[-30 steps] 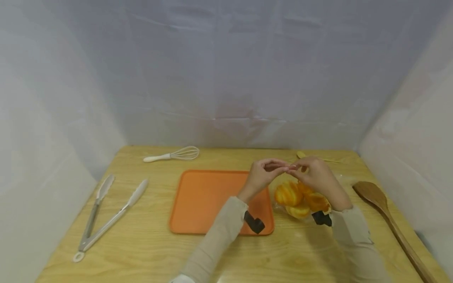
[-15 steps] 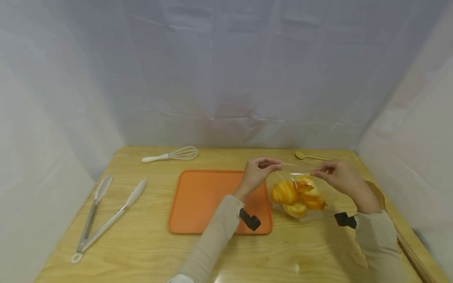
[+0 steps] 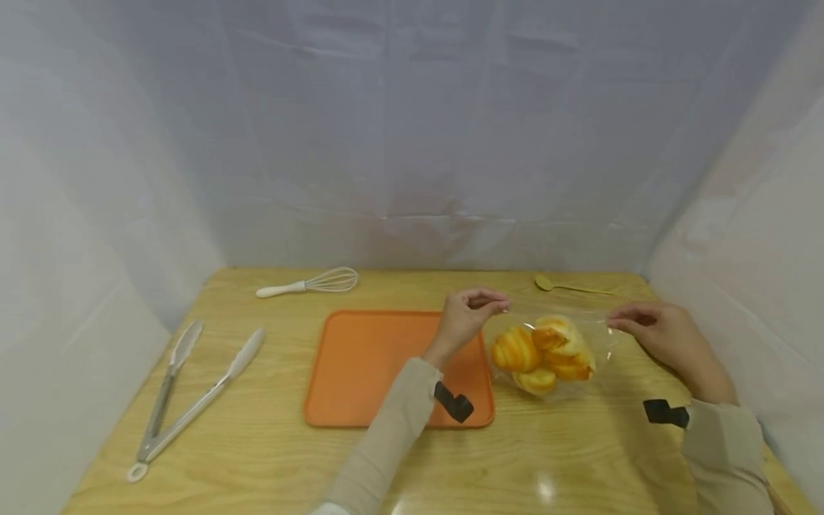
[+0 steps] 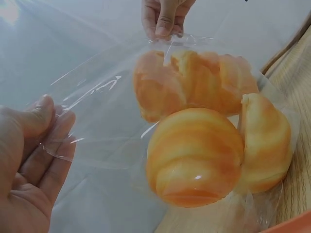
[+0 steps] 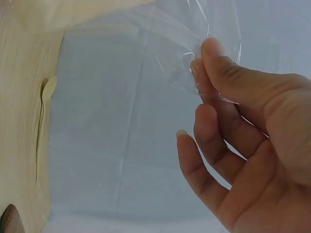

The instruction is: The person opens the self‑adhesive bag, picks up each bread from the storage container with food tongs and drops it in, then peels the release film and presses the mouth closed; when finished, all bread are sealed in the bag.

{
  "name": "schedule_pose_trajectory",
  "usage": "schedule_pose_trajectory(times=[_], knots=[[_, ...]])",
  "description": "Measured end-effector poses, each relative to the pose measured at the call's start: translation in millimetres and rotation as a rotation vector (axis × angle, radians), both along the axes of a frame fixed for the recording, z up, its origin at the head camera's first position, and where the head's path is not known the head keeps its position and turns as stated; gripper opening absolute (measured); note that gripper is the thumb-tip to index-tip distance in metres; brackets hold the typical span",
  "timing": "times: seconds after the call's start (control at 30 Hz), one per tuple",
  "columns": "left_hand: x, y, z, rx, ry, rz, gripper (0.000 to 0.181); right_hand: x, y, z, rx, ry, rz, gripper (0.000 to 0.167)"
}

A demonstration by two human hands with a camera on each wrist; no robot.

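Note:
A clear plastic bag (image 4: pixel 107 126) holds several golden-brown breads (image 3: pixel 516 349), one of them a round, ridged bun (image 4: pixel 194 155). The left hand (image 3: pixel 465 320) pinches one upper corner of the bag between thumb and fingers, over the right part of the orange tray. At the opposite corner, the right hand (image 3: pixel 672 343) pinches the film between thumb and forefinger, its other fingers loosely bent in the right wrist view. Between the hands the mouth of the bag is stretched wide. The breads sit low in the bag, just right of the tray.
An orange tray (image 3: pixel 360 368) lies mid-table. Metal tongs (image 3: pixel 187 422) stand spread at the left, with a white whisk (image 3: pixel 309 283) at the back. A yellow spoon (image 3: pixel 569 287) lies behind the bag. A brown wooden tool (image 5: pixel 10 221) is partly visible in the right wrist view.
The right hand has moved far to the right, away from the left hand, drawing the bag's mouth out wide. The left hand has shifted slightly left. The right arm now covers the wooden spoon.

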State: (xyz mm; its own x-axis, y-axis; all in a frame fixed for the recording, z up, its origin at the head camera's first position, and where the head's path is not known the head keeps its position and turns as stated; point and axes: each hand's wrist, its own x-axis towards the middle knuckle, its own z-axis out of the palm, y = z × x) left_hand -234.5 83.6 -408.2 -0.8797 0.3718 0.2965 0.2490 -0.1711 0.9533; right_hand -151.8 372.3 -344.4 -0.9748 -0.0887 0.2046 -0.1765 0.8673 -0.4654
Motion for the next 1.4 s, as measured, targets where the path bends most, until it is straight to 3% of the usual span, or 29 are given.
schedule_pose_trajectory(times=[0.27,0.5,0.73,0.9,1.0,1.17,1.3,1.4], knots=[[1.7,-0.4,-0.5,-0.023,-0.025,0.013,0.021,3.1,4,-11.2,-0.083,0.138,0.022,0.02],[2.7,-6.0,-5.4,-0.127,0.007,0.015,0.026,9.9,3,-21.0,-0.203,0.093,-0.034,0.024],[7.5,-6.1,-2.4,-0.053,-0.096,-0.082,0.025,18.9,5,-28.5,-0.465,0.1,-0.023,0.019],[12.7,-3.7,1.2,-0.03,-0.176,-0.15,0.027,23.6,6,-30.1,-0.761,0.072,0.071,0.028],[13.5,-1.1,-2.4,-0.019,-0.238,-0.158,0.028,22.6,6,-30.8,-0.761,0.054,0.047,0.027],[9.6,4.1,-19.1,-0.032,-0.32,-0.108,0.03,11.7,7,-43.2,-0.567,-0.052,-0.071,0.017],[3.0,10.0,-30.5,-0.036,-0.342,-0.055,0.029,-0.9,9,-59.8,-0.515,-0.08,-0.118,0.043],[-3.3,14.5,-34.9,-0.02,-0.351,-0.04,0.029,-12.1,11,-70.5,-0.517,-0.089,-0.122,0.051]])
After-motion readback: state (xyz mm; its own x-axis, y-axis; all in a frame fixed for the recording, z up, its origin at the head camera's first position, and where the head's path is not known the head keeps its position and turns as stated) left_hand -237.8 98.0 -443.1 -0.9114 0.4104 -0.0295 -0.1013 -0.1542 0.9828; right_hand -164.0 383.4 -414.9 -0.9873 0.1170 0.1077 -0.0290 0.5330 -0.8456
